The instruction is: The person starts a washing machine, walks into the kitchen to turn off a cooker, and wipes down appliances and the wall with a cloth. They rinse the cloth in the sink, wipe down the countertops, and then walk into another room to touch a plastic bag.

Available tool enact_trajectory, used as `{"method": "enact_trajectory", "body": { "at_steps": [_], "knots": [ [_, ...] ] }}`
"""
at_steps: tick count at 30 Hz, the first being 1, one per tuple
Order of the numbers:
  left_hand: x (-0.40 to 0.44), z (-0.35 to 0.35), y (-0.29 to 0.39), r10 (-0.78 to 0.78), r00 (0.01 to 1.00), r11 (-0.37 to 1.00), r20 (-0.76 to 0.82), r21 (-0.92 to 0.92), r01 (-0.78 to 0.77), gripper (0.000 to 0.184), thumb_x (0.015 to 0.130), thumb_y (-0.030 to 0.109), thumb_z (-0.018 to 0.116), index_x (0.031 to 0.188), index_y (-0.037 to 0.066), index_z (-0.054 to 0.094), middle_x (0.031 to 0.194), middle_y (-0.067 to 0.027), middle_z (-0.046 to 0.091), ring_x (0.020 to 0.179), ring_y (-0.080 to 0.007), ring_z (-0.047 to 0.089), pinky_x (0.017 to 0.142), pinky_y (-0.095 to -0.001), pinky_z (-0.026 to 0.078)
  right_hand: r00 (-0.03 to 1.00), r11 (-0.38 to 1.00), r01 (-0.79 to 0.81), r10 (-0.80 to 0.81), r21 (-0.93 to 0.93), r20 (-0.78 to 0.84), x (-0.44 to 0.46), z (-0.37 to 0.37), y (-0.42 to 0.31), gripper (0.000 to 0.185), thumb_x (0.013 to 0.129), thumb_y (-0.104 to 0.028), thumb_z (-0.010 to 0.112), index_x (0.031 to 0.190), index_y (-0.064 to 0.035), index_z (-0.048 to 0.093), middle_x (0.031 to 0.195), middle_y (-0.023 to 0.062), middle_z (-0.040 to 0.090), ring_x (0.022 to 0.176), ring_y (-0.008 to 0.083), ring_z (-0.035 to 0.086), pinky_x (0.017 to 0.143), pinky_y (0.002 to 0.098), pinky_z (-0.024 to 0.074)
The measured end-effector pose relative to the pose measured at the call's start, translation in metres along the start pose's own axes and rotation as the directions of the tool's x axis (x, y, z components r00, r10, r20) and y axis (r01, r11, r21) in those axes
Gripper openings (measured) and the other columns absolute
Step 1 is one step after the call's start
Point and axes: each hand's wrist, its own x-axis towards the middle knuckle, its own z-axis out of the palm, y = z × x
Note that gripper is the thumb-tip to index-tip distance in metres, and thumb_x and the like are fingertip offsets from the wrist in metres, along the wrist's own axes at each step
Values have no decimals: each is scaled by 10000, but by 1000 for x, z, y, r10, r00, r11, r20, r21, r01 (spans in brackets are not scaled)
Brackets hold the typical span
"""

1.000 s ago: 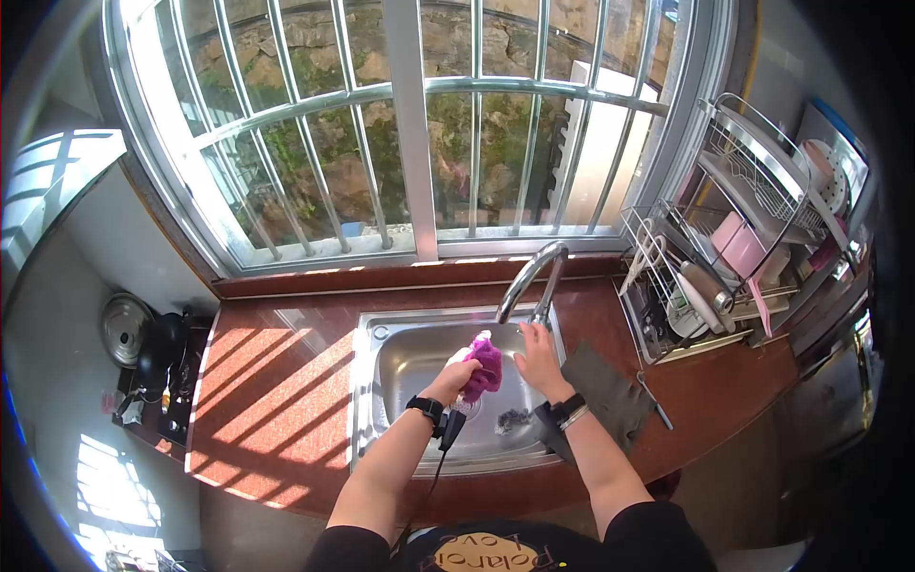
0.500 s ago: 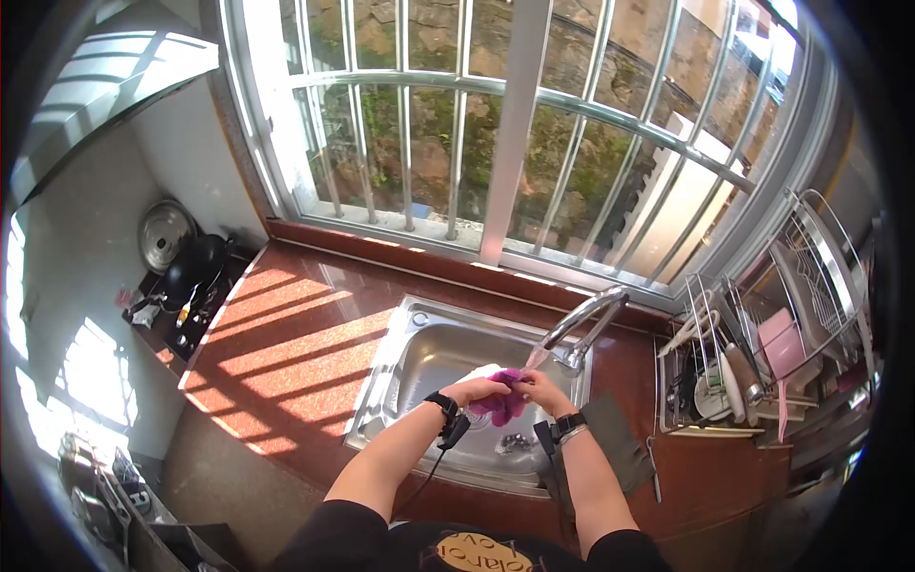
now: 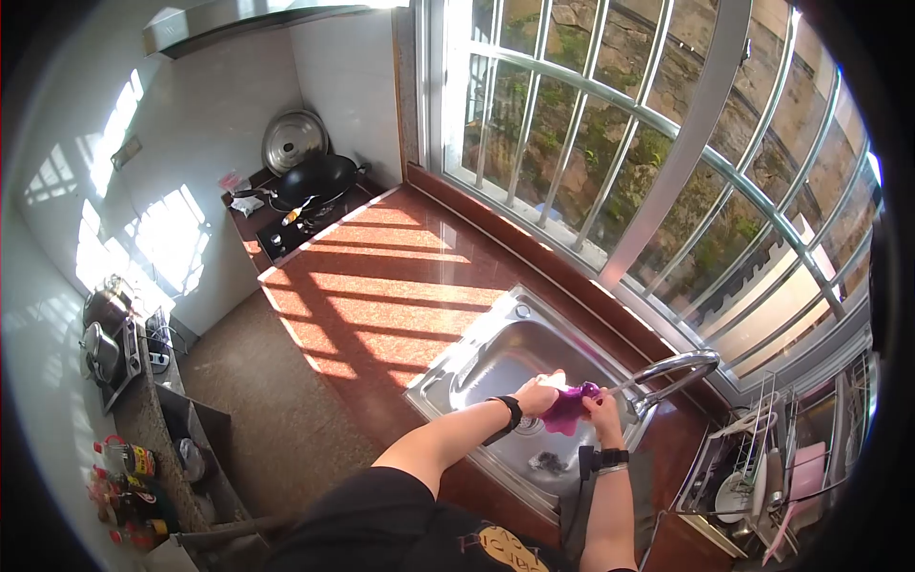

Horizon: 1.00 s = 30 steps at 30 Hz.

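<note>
A purple cloth (image 3: 565,412) hangs between my two hands above the basin of the stainless steel sink (image 3: 457,370). My left hand (image 3: 539,393) grips its left side, fingers closed. At the upper right of the cloth, my right hand (image 3: 602,410) pinches it just below the spout of the curved faucet (image 3: 679,362). Whether water is running is hard to make out. A dark clump (image 3: 547,463) lies on the sink floor under the cloth, perhaps at a drain.
A dish rack (image 3: 762,467) with utensils and a pink board stands to the right. Beyond the sunlit red countertop (image 3: 381,276), a black wok (image 3: 315,181) sits on the stove. Bottles (image 3: 129,458) stand at lower left. A barred window (image 3: 610,105) rises behind the sink.
My view has swung to the left, so the sink appears farther right and more of the stove side shows. Both hands still hold the purple cloth, which now hangs more spread out.
</note>
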Motion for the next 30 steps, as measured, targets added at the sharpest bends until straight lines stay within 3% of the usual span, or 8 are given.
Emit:
{"method": "enact_trajectory", "body": {
  "at_steps": [5,9,10,12,17,22,26,30],
  "knots": [
    [9,20,9,153,980,981,-128,135,-136,224,911,256,426,978,52,492,1027,-196,580,998,-419,542,793,-502,453,979,977,201,-203,-71,-16,-4,-1,9,540,700,101,543,1218,-47,499,815,26,542,639,111,523,515,224,417],
    [2,13,31,223,955,950,-198,264,-167,216,922,256,420,968,56,490,960,-181,596,953,-413,557,783,-494,452,951,932,310,-302,-189,69,-11,-10,6,474,741,85,498,1201,-25,524,932,62,608,788,143,603,692,257,498],
    [0,8,42,190,975,977,-118,121,-176,209,923,252,427,962,55,484,926,-182,596,929,-411,561,775,-485,452,950,931,312,-304,-190,71,-10,-9,8,474,741,85,498,1201,-25,524,932,62,608,788,143,603,692,257,498],
    [0,6,49,168,985,985,-34,-23,-169,202,924,248,434,956,53,477,892,-183,596,906,-409,565,766,-476,452,984,984,122,-103,-129,143,-7,-4,14,365,776,47,527,1132,-25,559,958,80,630,867,159,620,794,284,504],
    [1,-9,46,305,942,952,-142,34,-303,182,909,224,458,935,44,476,879,-197,592,849,-406,578,725,-469,455,984,991,125,-130,-47,-125,-5,-17,4,65,816,-24,596,854,-48,550,711,4,543,614,86,532,442,244,403],
    [10,6,32,393,901,918,-185,21,-396,153,873,179,476,918,40,521,868,-193,595,852,-379,587,750,-448,465,990,966,136,-140,-221,-1,-31,11,-51,185,781,17,623,919,-53,521,780,8,566,669,89,560,540,239,460],
    [9,17,53,340,925,940,-167,42,-338,150,828,145,502,923,37,546,885,-187,600,880,-376,590,764,-443,466,956,941,290,-292,176,-17,-10,17,-27,234,765,63,592,965,-47,538,856,23,593,787,104,598,662,241,504],
    [22,18,30,315,911,949,-267,65,-309,112,797,110,518,867,26,490,812,-179,582,842,-374,580,724,-447,466,999,999,28,-29,-37,-34,-16,3,-37,236,753,84,550,956,-35,543,910,41,573,777,101,579,656,232,488]
  ]
}}
